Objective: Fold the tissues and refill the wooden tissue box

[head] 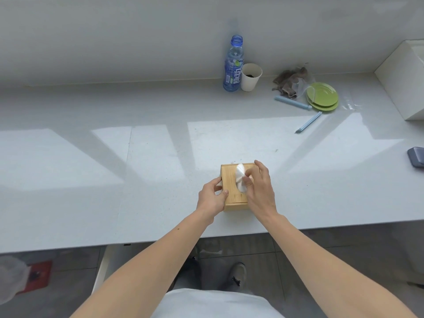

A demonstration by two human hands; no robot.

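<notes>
A square wooden tissue box [230, 181] sits on the pale counter near its front edge. A white tissue [240, 180] sticks up through the slot in the box's lid. My right hand [259, 187] lies over the right half of the lid, thumb and fingers pinching the tissue. My left hand [212, 198] grips the box's left front corner, thumb on the lid. The box's right side is hidden under my right hand.
At the back stand a blue plastic bottle [232, 65] and a white paper cup [250, 76]. Right of them lie a crumpled grey cloth [290, 82], green plates [322, 96] and two blue sticks [308, 122]. A white box [403, 76] and a dark phone [416, 159] sit far right.
</notes>
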